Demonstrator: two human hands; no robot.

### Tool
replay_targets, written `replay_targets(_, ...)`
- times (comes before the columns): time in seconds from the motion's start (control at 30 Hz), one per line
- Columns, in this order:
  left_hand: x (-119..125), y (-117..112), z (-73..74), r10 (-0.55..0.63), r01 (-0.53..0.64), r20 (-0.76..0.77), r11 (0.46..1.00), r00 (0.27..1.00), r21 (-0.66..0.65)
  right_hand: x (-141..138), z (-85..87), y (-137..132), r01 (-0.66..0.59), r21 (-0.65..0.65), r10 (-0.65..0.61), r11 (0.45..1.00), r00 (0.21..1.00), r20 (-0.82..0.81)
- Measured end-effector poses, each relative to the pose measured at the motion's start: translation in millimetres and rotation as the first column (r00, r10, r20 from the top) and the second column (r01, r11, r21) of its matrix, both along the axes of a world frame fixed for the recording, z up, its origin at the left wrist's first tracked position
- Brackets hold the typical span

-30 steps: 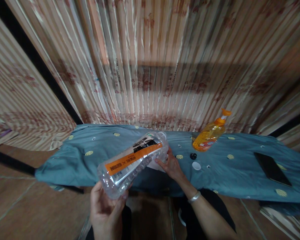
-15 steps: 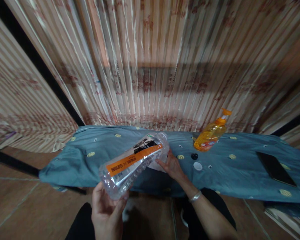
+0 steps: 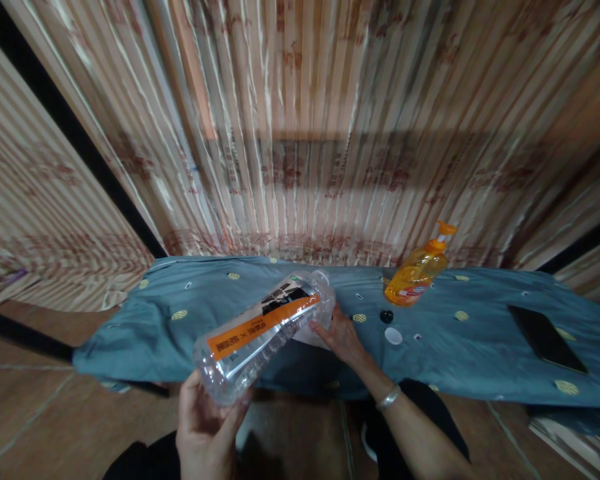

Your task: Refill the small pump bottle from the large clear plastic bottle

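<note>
A clear plastic bottle with an orange, black and white label is held tilted above the bed edge, its capless-looking neck up and to the right. My left hand grips it by the base, thumb and fingers around the bottom end. My right hand is at the neck end, fingers partly hidden behind the bottle. Under its thumb shows a thin white wipe or cloth, pressed against the bottle's lower side. A small black cap and a white disc lie right of that hand.
A pump bottle of orange liquid stands on the blue patterned sheet at the back right. A black phone lies farther right. Behind hangs a striped curtain. Dark metal posts slant at both sides.
Both hands keep their holds on the bottle and the white piece. The bottle has shifted very slightly left and down in view, along with small camera motion.
</note>
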State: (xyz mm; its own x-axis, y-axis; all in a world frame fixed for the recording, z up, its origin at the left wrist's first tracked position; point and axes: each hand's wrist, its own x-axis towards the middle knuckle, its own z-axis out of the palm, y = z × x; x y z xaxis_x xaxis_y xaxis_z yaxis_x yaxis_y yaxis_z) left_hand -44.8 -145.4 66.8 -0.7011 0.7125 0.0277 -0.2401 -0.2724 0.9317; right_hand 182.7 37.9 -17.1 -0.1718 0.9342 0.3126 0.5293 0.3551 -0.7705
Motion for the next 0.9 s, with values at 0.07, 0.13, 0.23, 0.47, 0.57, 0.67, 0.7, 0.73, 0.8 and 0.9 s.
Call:
replay_targets(0.07, -4, -1, -2.1, -0.012, 0.012, -0.017, 1.0, 1.0, -0.002, -1, -0.1, -1, 0.016, -0.004, -0.016, 1.0, 1.0, 0.009)
replay_targets(0.13, -7, -1, -2.5, -0.025, 0.025, -0.041, 1.0, 0.999, -0.005, -1, -0.2, -1, 0.027, -0.007, -0.027, 1.0, 0.999, 0.02)
replay_targets(0.23, -10, -2, -2.1, -0.041, 0.04, -0.085, 0.999, 0.996, -0.012, -1, -0.5, -1, 0.022, -0.002, -0.022, 1.0, 0.999, 0.023)
replay_targets(0.47, -24, 3, -0.3, -0.06, 0.058, -0.127, 0.998, 0.99, -0.016, -1, 0.7, -1, 0.034, -0.011, -0.034, 0.999, 0.999, 0.039)
replay_targets(0.57, -26, 5, 4.7, -0.082, 0.077, -0.146, 0.996, 0.986, -0.042, -1, 2.3, -2, 0.028, -0.023, -0.028, 0.999, 0.999, 0.033)
replay_targets(0.67, -25, 7, 10.6, -0.077, 0.068, -0.149, 0.996, 0.986, -0.065, -1, 2.8, -3, 0.037, -0.026, -0.036, 0.999, 0.999, 0.024)
replay_targets(0.7, -25, 8, 12.0, -0.071, 0.061, -0.148, 0.996, 0.986, -0.07, -2, 2.6, -3, 0.042, -0.021, -0.041, 0.999, 0.999, 0.021)
replay_targets(0.73, -26, 9, 13.1, -0.07, 0.06, -0.145, 0.995, 0.987, -0.077, -2, 2.3, -3, 0.046, -0.013, -0.046, 0.999, 0.999, 0.018)
replay_targets(0.8, -31, 12, 13.9, -0.085, 0.072, -0.135, 0.993, 0.987, -0.093, -2, 1.8, -3, 0.047, 0.004, -0.047, 0.999, 0.999, 0.008)
replay_targets(0.9, -40, 16, 13.1, -0.106, 0.093, -0.128, 0.99, 0.986, -0.104, -1, 2.3, -4, 0.046, 0.017, -0.046, 0.999, 0.999, -0.015)
